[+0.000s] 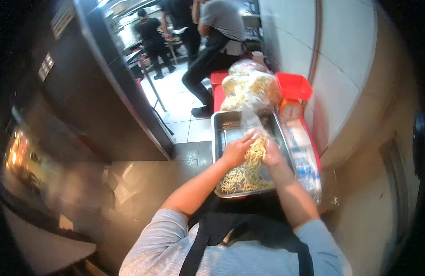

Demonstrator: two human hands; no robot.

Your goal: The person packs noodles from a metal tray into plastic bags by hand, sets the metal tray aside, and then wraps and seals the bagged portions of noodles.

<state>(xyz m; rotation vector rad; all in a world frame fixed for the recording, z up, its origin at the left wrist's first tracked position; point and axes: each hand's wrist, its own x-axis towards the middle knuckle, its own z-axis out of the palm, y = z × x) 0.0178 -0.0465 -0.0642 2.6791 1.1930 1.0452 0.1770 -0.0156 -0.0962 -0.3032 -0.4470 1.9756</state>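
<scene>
Black apron, noodles between left hand and right hand, both half-curled around them

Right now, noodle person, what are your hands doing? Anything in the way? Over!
Left hand and right hand either side of noodles, grips unclear. Metal tray underneath, more noodles inside. Clear plastic bag at hands, maybe in the way.

Bright white light flooded the tiled kitchen floor beyond the doorway, with overhead glare; warm, dimmer tones surrounded it; the left side blurred; fisheye curvature bent the dark edges.
</scene>
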